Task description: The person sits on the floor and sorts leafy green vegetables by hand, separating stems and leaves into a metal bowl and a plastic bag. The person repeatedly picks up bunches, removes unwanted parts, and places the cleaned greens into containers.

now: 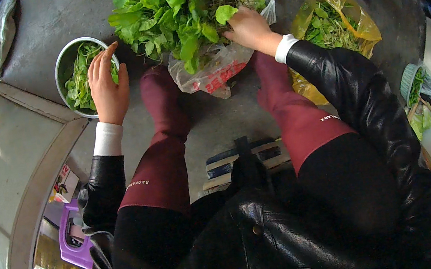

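A big heap of leafy greens [171,17] lies on a clear plastic bag [212,71] on the floor in front of me. My right hand [249,29] reaches into the heap's right side, its fingers closed by a rounded green leaf [226,14]; the fingertips are partly hidden among the stems. Over the right part of a metal bowl [60,82] hangs my left hand [108,86], fingers stretched out and nothing in them. Picked greens [78,79] lie inside that bowl.
Right of the heap, a yellow plastic bag [363,31] holds more greens and stems. A pale-framed glass panel [15,157] stands at left, near a purple plastic item [71,243]. My boots [164,103] flank the clear bag. A basket of greens [411,79] sits far right.
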Demonstrator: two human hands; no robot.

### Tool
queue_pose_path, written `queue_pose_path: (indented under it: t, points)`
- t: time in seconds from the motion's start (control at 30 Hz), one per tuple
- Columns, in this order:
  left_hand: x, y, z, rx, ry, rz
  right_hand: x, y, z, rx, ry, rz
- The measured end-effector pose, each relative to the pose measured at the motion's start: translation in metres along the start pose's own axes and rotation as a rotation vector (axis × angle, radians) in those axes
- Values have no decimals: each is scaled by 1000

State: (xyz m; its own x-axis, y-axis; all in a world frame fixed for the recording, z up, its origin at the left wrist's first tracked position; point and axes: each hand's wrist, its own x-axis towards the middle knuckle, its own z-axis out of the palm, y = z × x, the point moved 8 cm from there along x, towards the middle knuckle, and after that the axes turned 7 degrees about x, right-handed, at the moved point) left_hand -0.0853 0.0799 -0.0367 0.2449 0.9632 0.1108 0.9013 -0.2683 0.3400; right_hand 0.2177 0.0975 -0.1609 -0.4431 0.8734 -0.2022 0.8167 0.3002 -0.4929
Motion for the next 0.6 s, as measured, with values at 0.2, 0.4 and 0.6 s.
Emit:
queue_pose_path:
  t: [0.2, 0.4, 0.6]
  points:
    - [-2, 8, 4, -46, -8, -6, -9, -9, -37, 241, 238, -84]
    - [14, 25, -8, -151, 60, 15, -10, -38, -68, 388, 223, -148]
    - [57, 131, 6, -89, -43, 423, -14, -72, -92, 269, 259, -327]
